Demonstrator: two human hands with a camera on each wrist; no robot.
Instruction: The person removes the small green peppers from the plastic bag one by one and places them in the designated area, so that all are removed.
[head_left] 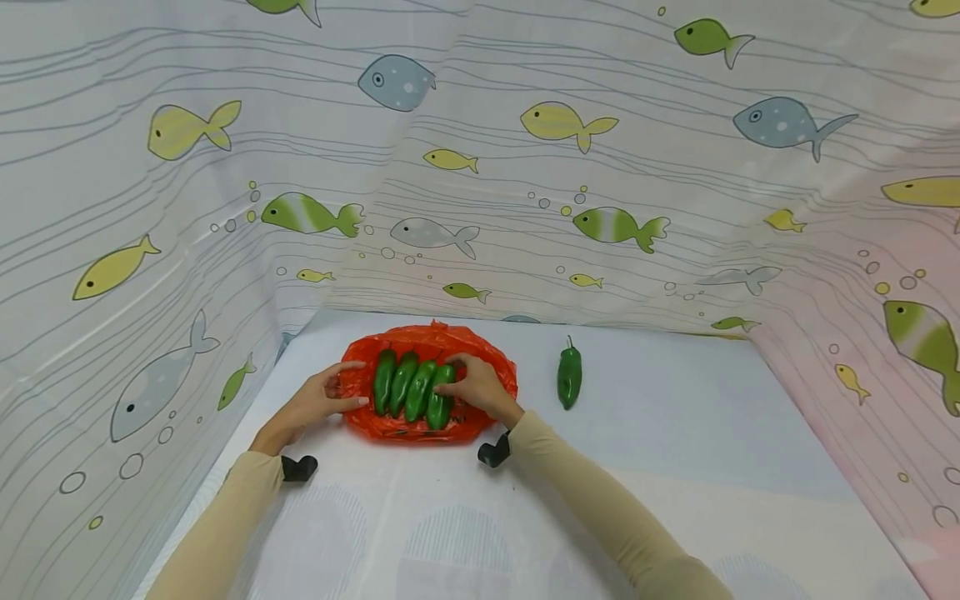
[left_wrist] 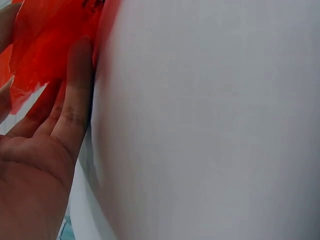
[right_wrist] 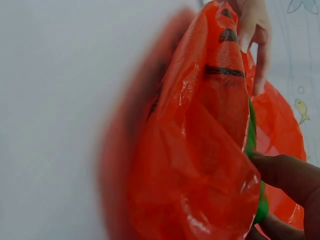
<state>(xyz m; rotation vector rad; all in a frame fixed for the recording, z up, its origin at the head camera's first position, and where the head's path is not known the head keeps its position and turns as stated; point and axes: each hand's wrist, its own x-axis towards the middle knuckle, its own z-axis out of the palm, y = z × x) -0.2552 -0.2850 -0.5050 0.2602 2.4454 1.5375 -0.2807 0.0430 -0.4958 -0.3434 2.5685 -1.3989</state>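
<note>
Fish-print sheeting (head_left: 495,192) surrounds a white desk (head_left: 675,408), where four green peppers (head_left: 403,385) lie side by side in an opened red bag (head_left: 420,335). The right hand (head_left: 482,387) pinches the bag's rightmost pepper (head_left: 438,412); the left hand (head_left: 313,397), fingers extended, touches the bag's left edge.

The left hand (left_wrist: 45,145) stands at the left, one finger extended against a crinkled, translucent red plastic bag (left_wrist: 45,40). Dark marks (left_wrist: 92,4) show near the bag's top, while the pale tabletop (left_wrist: 210,120) fills the right.

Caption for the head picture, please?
Two hands at a red bag with four green peppers, a fifth lying apart.
</note>
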